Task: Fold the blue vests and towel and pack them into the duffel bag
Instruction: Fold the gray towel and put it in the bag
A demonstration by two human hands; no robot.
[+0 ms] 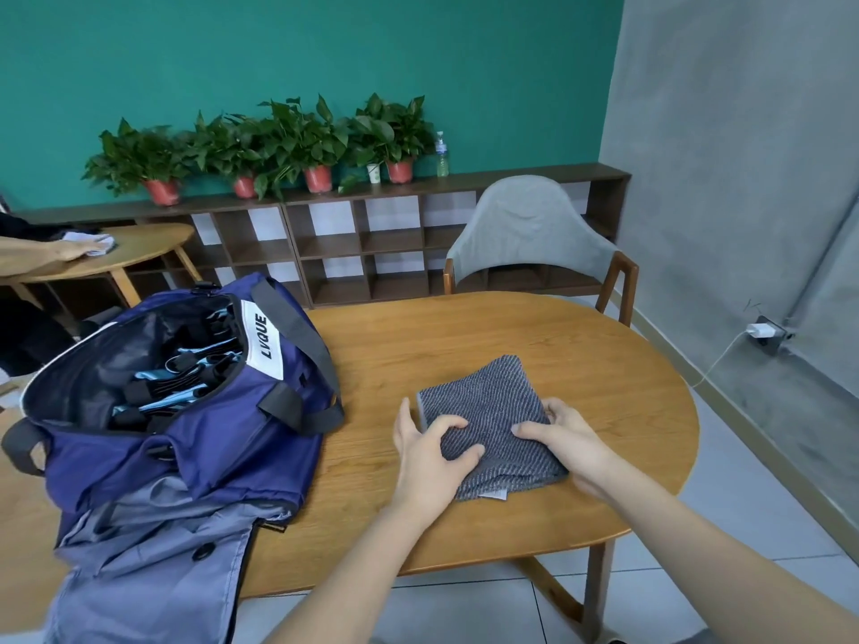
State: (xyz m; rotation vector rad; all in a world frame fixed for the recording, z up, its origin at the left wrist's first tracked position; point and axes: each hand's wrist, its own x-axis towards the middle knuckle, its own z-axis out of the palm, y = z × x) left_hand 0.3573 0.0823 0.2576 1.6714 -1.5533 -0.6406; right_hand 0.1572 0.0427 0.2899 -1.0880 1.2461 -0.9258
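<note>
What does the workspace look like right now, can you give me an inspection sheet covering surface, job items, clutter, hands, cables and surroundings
Surface: oval wooden table, towel and bag on it.
Job's things: folded grey towel lies flat; navy duffel bag stands open at left, blue items with black straps inside.
Clutter: grey-blue buttoned garment hangs over the near left table edge.
Hands: left hand and right hand both grip the towel's near part.
Cables: white charger plugged into wall socket, cable trailing down.
Surroundings: grey chair, low shelf with potted plants and bottle, second table.
</note>
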